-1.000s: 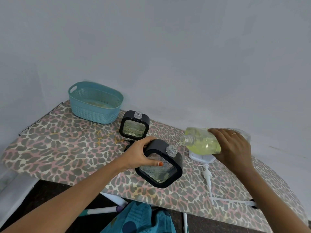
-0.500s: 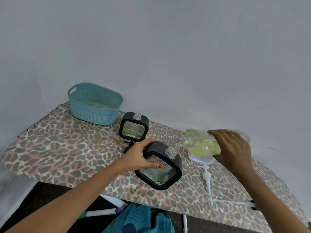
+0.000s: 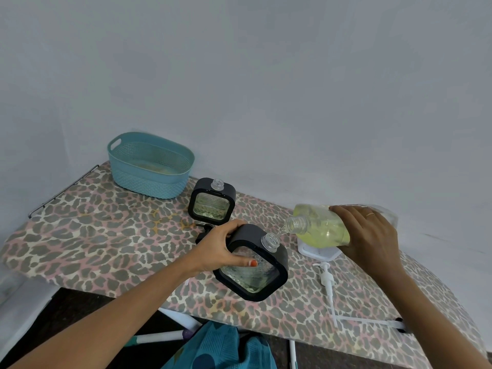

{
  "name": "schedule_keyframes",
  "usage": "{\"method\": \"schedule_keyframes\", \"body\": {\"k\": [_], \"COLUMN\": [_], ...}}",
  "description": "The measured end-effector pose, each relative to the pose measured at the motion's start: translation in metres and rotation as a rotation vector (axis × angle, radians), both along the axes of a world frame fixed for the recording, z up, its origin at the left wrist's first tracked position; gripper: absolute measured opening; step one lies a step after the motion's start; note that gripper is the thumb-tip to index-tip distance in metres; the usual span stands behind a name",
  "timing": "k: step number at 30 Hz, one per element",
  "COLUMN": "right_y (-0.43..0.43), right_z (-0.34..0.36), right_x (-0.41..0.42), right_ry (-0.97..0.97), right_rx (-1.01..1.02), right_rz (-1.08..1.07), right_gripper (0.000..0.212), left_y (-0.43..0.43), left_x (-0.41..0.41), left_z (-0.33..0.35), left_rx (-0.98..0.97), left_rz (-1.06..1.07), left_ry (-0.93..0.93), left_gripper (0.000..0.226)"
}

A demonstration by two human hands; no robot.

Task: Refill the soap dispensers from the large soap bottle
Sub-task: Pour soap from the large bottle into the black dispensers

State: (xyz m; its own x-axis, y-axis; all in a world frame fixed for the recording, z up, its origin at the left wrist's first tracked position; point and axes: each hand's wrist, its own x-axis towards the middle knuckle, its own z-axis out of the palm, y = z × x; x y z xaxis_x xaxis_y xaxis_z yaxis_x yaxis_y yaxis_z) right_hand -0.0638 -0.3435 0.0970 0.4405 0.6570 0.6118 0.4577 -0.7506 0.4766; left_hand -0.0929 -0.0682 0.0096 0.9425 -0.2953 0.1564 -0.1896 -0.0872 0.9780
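My left hand [image 3: 221,250] grips a black-framed square soap dispenser [image 3: 255,265], tilted, its clear open neck pointing up and right. My right hand [image 3: 368,235] holds the large clear soap bottle [image 3: 319,226] of yellow-green soap, tipped nearly level, its open mouth just above and right of the dispenser's neck. A thin stream of soap runs from mouth to neck. A second black dispenser [image 3: 212,201] stands upright behind, its neck uncapped.
The board has a leopard-print cover [image 3: 106,243]. A teal basket [image 3: 150,164] sits at the back left. A white pump with a long tube [image 3: 328,284] lies at the right, near a white square object [image 3: 318,253] under the bottle. The wall is close behind.
The large bottle's mouth has come down closer to the dispenser's neck, and a thin stream of soap now runs between them. My left hand keeps holding the tilted dispenser.
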Motion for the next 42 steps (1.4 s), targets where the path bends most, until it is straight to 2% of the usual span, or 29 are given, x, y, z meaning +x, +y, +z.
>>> {"method": "schedule_keyframes", "body": {"k": [7, 23, 31, 42], "right_y": [0.0003, -0.0003, -0.0028, -0.0024], "right_z": [-0.0002, 0.0001, 0.0002, 0.0003], "right_x": [0.0000, -0.0005, 0.0005, -0.0018], "right_ry": [0.005, -0.009, 0.008, 0.008], "right_rx": [0.009, 0.001, -0.015, -0.021], "right_rz": [0.008, 0.002, -0.015, -0.018], "right_gripper": [0.067, 0.069, 0.077, 0.075], "left_y": [-0.0006, -0.0016, -0.0033, -0.0038], "left_x": [-0.0002, 0.0003, 0.0003, 0.0030], "left_z": [0.0003, -0.0014, 0.0005, -0.0065], "left_rx": [0.002, 0.007, -0.004, -0.004], "left_rz": [-0.003, -0.005, -0.002, -0.007], "left_ry": [-0.002, -0.002, -0.002, 0.008], "left_gripper": [0.052, 0.051, 0.053, 0.053]}}
